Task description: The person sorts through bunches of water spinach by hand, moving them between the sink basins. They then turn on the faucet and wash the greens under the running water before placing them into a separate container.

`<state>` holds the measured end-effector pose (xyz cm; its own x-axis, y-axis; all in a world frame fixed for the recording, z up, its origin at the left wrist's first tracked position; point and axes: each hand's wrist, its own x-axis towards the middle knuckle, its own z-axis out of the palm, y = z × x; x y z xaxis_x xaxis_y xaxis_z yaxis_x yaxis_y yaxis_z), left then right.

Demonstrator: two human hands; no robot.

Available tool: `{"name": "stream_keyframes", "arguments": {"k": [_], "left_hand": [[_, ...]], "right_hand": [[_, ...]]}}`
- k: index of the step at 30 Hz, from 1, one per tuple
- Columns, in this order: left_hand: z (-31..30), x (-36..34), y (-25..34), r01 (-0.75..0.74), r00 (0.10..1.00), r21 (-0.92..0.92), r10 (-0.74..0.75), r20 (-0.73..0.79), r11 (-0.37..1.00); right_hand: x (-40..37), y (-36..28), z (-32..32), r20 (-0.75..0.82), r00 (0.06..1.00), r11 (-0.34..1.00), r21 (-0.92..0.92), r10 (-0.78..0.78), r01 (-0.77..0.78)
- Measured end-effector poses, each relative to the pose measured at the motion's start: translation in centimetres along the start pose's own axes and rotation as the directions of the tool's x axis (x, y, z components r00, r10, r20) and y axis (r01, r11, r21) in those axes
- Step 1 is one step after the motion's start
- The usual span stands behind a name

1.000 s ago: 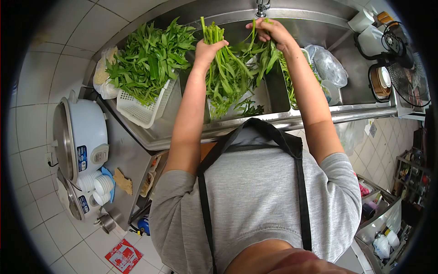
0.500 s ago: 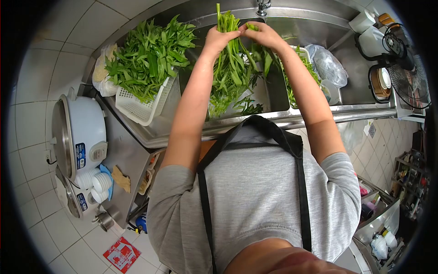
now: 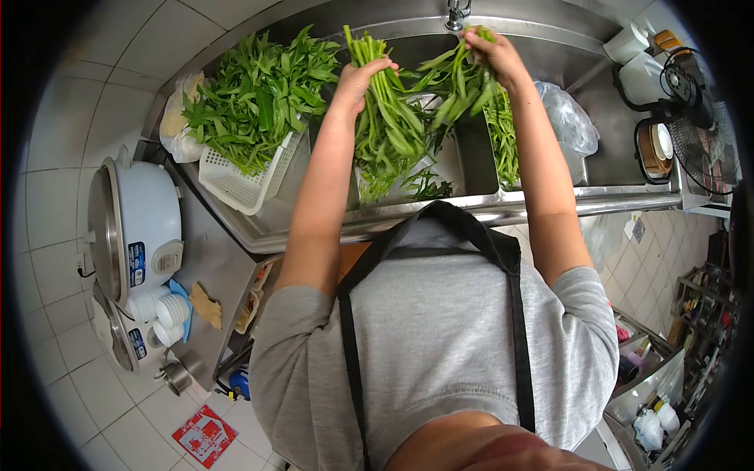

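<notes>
Over the left sink basin, my left hand (image 3: 363, 83) is closed around a thick bunch of water spinach (image 3: 390, 125), stems up and leaves hanging down. My right hand (image 3: 496, 56), near the faucet, grips a smaller bunch of water spinach (image 3: 463, 88) by its stems, with the leaves drooping to the left. The two bunches are apart at the stems, and their leaves come close in the middle. Loose leaves (image 3: 428, 187) lie in the basin below. More greens (image 3: 503, 141) sit under my right forearm, partly hidden by it.
A white perforated basket (image 3: 236, 184) heaped with leafy greens (image 3: 263, 94) stands left of the basin. To the right are a clear plastic bag (image 3: 569, 118) and a fan (image 3: 703, 125). The faucet (image 3: 456, 14) rises at the back. A large rice cooker (image 3: 145, 228) is at far left.
My hands, close together before, have moved apart. The right one has gone up and right, carrying the smaller bunch away; the left has shifted slightly left and down with the thick bunch.
</notes>
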<state>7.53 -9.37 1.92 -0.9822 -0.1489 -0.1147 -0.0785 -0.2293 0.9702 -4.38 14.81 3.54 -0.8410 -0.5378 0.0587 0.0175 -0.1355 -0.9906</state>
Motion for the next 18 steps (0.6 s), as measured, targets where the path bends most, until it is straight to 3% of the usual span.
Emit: {"name": "stream_keyframes", "arguments": {"k": [3, 4, 5, 6, 7, 9, 11, 13, 15, 18], "left_hand": [[-0.8, -0.7, 0.8, -0.003, 0.999, -0.052, 0.001, -0.039, 0.999], [-1.0, -0.6, 0.6, -0.004, 0.999, -0.052, 0.002, -0.041, 0.999], [-1.3, -0.4, 0.3, -0.016, 1.0, -0.171, 0.02, 0.018, 0.985], [-1.4, -0.4, 0.1, -0.022, 0.996, -0.287, 0.045, 0.075, 0.958], [-1.4, -0.3, -0.2, -0.023, 0.996, -0.287, 0.047, 0.076, 0.958], [-1.3, -0.1, -0.8, 0.041, 0.968, -0.509, 0.091, 0.232, 0.86], [-1.1, 0.1, -1.3, 0.031, 0.959, -0.463, 0.105, 0.265, 0.886], [-0.4, 0.1, -1.7, 0.082, 0.929, -0.63, 0.169, 0.329, 0.772], [0.1, 0.3, -1.8, 0.088, 0.922, -0.647, 0.183, 0.341, 0.758], [0.7, 0.5, -2.0, 0.035, 0.937, -0.685, 0.215, 0.277, 0.728]], "right_hand": [[0.1, 0.3, -2.2, -0.034, 0.999, 0.989, 0.149, 0.026, -0.021], [0.0, 0.1, -2.6, -0.012, 1.0, 0.996, 0.084, 0.003, -0.002], [0.1, 0.0, -2.9, 0.011, 1.0, 1.0, 0.019, -0.019, 0.019], [-0.2, -0.3, -2.5, 0.011, 1.0, 1.0, 0.019, -0.021, 0.02], [-0.6, -0.4, -1.9, 0.031, 0.999, 1.0, 0.02, -0.012, 0.011], [-0.5, -0.2, -0.6, 0.043, 0.999, 1.0, -0.028, -0.009, 0.01], [-0.7, -0.1, 1.1, 0.132, 0.991, 0.993, -0.117, -0.016, 0.032], [-1.1, -0.1, 3.5, 0.124, 0.987, 0.97, -0.232, 0.105, -0.074], [-1.6, 0.2, 6.0, 0.241, 0.963, 0.881, -0.421, -0.122, 0.217], [-1.4, 0.6, 8.3, 0.333, 0.941, 0.783, -0.567, -0.064, 0.254]]}}
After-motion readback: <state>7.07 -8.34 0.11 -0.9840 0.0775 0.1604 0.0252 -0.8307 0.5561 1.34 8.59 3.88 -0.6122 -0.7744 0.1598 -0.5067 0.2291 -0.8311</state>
